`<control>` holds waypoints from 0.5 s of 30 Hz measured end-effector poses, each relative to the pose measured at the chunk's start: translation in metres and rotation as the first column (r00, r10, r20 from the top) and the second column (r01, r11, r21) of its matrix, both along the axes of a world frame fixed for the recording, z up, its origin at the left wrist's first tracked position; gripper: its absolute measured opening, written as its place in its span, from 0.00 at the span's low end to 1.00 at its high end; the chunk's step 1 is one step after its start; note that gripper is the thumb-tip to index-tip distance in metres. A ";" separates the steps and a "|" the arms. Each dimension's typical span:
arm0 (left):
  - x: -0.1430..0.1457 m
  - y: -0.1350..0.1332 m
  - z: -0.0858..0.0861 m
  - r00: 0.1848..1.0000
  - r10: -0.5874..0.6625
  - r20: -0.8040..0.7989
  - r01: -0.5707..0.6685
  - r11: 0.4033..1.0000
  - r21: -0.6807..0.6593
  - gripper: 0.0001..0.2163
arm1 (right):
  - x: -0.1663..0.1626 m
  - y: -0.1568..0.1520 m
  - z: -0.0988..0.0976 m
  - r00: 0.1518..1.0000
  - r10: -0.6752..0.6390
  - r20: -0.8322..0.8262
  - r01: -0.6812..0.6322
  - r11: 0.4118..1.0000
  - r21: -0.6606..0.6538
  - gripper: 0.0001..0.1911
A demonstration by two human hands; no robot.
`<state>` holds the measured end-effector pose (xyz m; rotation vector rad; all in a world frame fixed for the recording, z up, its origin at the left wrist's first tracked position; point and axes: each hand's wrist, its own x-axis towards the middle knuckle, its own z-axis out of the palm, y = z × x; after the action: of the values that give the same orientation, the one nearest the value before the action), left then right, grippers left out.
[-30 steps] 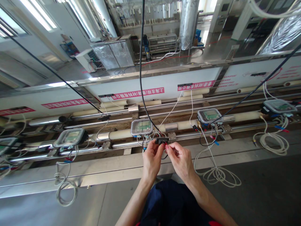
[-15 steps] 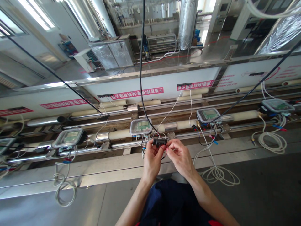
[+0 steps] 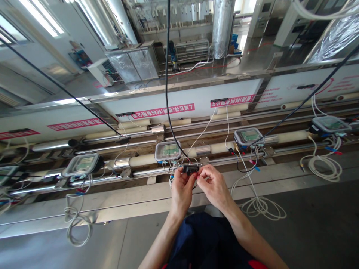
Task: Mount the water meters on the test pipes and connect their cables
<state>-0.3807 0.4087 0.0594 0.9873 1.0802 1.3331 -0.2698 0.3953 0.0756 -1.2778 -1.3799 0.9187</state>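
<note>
Head view showed the left hand [image 3: 181,188] grasping a small black block [image 3: 190,169] over the far edge of the metal ledge [image 3: 112,207], near a clear-lidded box [image 3: 167,151]. The right hand [image 3: 214,185] pinched fingertips at its right end (whether around a wire, one could not tell). A white cable coil [image 3: 262,206] hung past the ledge's near edge.

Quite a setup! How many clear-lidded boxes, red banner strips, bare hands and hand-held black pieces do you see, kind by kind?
Clear-lidded boxes: 5 (one cut off by the left edge)
Red banner strips: 4
Bare hands, left hand and right hand: 2
Black piece in the left hand: 1
Total: 12
</note>
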 end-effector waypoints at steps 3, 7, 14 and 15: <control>0.000 0.000 0.000 1.000 -0.007 0.003 0.007 1.000 0.009 0.15 | 0.000 0.001 0.001 1.000 0.002 0.021 -0.002 1.000 -0.002 0.07; 0.000 0.001 -0.002 0.999 -0.008 -0.035 0.009 1.000 0.021 0.15 | -0.001 0.003 -0.001 0.999 -0.008 0.041 0.007 1.000 0.010 0.07; -0.002 0.002 -0.004 0.997 -0.012 -0.075 0.014 1.000 0.019 0.14 | -0.001 0.005 -0.004 0.999 -0.005 0.049 0.004 1.000 0.020 0.07; -0.002 0.003 -0.005 0.997 -0.010 -0.079 0.012 1.000 0.020 0.14 | -0.001 0.006 -0.004 0.999 -0.002 0.046 0.001 1.000 0.017 0.07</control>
<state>-0.3829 0.4114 0.0546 1.0670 1.1205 1.3076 -0.2712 0.4009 0.0712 -1.2946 -1.4197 0.8798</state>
